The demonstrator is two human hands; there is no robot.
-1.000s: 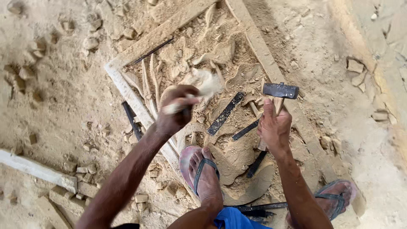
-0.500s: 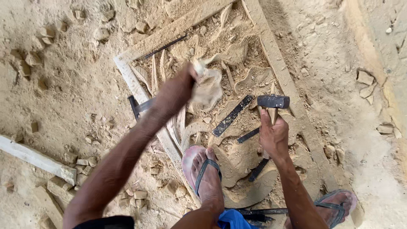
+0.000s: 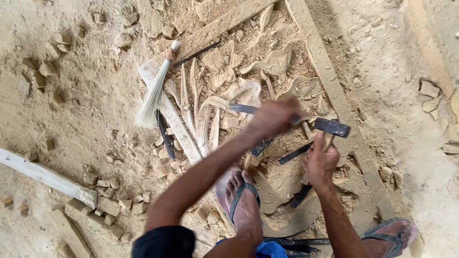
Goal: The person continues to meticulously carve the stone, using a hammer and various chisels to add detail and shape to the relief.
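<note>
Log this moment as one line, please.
left hand: grips chisel | right hand: holds hammer | brush: lying on stone carving

My left hand (image 3: 272, 117) is smeared with blur, so my grip on the chisel (image 3: 244, 108) is unclear. My right foot (image 3: 389, 234) runs off the near edge, and my right hand (image 3: 320, 162) hides the hammer (image 3: 331, 127) handle.

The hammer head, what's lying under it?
Under the hammer head lies the dusty carved stone slab, with a dark flat chisel just below. The right hand covers the handle.
</note>
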